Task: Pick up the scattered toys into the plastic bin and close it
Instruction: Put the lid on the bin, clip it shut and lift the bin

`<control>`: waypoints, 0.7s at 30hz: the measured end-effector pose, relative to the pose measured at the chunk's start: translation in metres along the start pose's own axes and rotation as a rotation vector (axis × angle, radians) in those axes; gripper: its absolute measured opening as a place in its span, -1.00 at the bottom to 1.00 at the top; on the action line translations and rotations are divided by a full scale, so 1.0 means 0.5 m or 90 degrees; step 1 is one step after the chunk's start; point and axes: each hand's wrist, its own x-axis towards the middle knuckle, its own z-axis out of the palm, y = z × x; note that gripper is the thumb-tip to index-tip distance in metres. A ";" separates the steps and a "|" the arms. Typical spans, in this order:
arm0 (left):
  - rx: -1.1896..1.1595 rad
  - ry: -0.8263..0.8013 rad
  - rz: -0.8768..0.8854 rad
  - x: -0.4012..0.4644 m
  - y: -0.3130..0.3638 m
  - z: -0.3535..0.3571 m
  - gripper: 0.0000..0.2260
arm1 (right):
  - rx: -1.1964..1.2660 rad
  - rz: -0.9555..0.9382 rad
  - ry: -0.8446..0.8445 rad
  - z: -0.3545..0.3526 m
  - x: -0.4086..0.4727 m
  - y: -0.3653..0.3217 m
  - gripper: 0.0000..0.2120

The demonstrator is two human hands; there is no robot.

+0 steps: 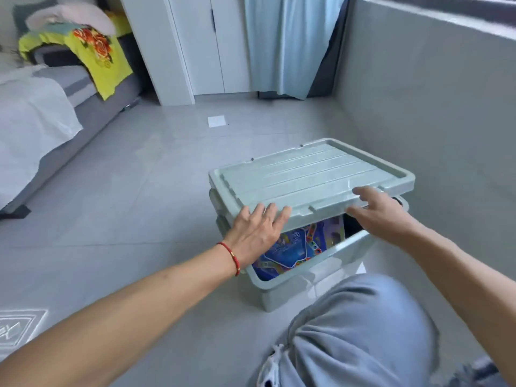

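Knee (360,331): grey trousers, bent, just in front of the bin.
Left hand (255,233): red cord at the wrist; fingers straight and spread, lying flat on the near left edge of the lid; grip open, nothing clasped.
Right hand (377,212): fingers loosely extended, tips on the near right edge of the lid; grip open, nothing clasped.
Bin (293,277): pale green plastic, on the floor beside the grey wall; near side uncovered.
Toy (296,247): blue printed board or box inside the bin, seen through the gap.
Lid (307,174): pale green, ribbed, resting over the far part of the bin, near edge raised.
Paper (216,121): white sheet on the floor, well behind.
Bed (33,115): left, white sheet, yellow cloth heaped at the far end.
Wardrobe (206,43): white, far wall, beside a blue curtain (290,43).
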 end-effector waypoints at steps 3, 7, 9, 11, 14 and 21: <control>-0.034 -0.049 0.009 -0.015 0.076 0.023 -0.51 | -0.093 0.036 -0.028 -0.027 0.014 0.086 -0.54; -0.102 -0.084 0.009 -0.050 0.096 0.041 -0.51 | -0.182 0.043 -0.058 -0.045 0.058 0.154 -0.56; -0.146 -0.124 0.034 -0.071 0.086 0.051 -0.43 | -0.207 0.033 -0.063 -0.044 0.087 0.181 -0.54; -0.187 -0.140 0.041 -0.077 0.077 0.048 -0.37 | -0.216 0.033 -0.076 -0.038 0.122 0.205 -0.48; -0.214 -0.154 -0.004 -0.027 0.086 0.045 -0.27 | -0.231 0.030 -0.108 -0.018 0.183 0.233 -0.39; -0.264 -0.346 -0.116 0.045 0.164 0.123 -0.04 | -0.302 -0.020 -0.091 0.007 0.262 0.253 -0.61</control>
